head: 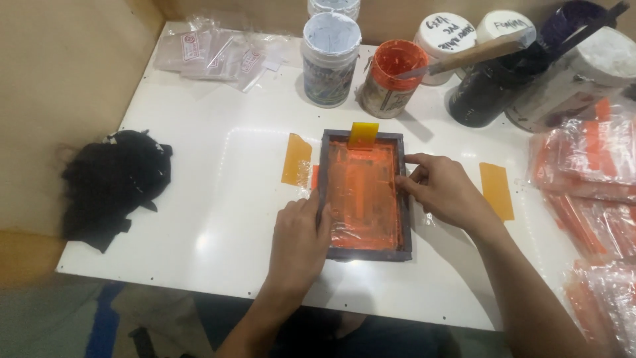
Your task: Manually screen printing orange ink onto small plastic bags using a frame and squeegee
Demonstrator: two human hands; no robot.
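Cloth [112,185], black and crumpled, lies at the table's [218,225] left edge. Near the middle sits a dark frame [405,219] smeared with orange ink. The left hand [298,245] rests flat on its left rail, fingers [310,207] pressed together. The right hand [444,189] grips the right rail, fingers curled close, thumb on top. Far behind stand paint jars [387,79]; plastic packets [589,179] pile up at right.

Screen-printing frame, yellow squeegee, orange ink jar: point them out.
screen-printing frame [405,219], head view, right rail.
yellow squeegee [364,134], head view, middle of blade.
orange ink jar [391,63], head view, ink-smeared rim.
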